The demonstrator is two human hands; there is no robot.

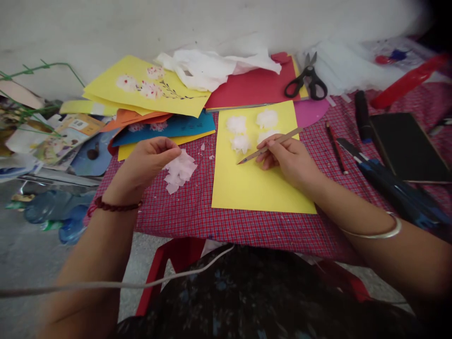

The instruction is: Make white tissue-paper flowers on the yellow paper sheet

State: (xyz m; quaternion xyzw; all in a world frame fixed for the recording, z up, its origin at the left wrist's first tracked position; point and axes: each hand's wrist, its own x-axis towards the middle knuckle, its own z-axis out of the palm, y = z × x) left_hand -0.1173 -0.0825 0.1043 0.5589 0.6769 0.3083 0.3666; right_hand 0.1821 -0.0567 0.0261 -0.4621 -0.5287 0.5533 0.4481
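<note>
A pencil (270,145) is gripped in my right hand (290,159), its tip just above or on a yellow sheet of paper (254,188). White tissue paper puffs (241,143) sit in a cluster on the upper part of this sheet, one of them partly behind my fingers. My left hand (155,157) is closed in a pinch at the edge of a small pile of white tissue paper pieces (180,170). Whether a piece is between those fingertips, I cannot tell.
Behind lie decorated yellow cards (141,92), crumpled white tissue (208,68), a red sheet (247,87) and black scissors (307,82). To the right are a red pencil (337,148), a utility knife (356,153), a marker (362,115) and a black notebook (409,146).
</note>
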